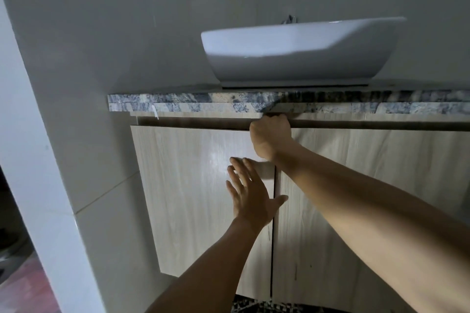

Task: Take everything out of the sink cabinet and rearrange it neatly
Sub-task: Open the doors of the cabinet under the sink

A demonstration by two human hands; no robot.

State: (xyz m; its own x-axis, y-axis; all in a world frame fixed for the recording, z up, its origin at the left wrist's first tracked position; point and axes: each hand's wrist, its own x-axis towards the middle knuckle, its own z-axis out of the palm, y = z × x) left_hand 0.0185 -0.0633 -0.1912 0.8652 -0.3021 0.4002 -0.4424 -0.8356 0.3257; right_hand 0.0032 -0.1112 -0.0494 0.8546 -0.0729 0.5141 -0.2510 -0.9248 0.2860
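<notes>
Two cabinet doors (203, 185) closed (contents hidden); right hand (270, 137) grips their top edge, left hand (250, 198) spread flat.

The right hand's fingertips (276, 117) vanish under the granite countertop (193, 103); the right cabinet door (381, 185) runs past the frame edge; the faucet (290, 20) barely shows behind the basin (292, 53)

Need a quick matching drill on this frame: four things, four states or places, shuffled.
1. left hand
2. right hand
3. basin
4. cabinet doors

a. sits on the stone counter
b. fingers hooked over the top edge of a door
c. both closed
d. spread flat against the left door

Pairs: 1-d, 2-b, 3-a, 4-c
</notes>
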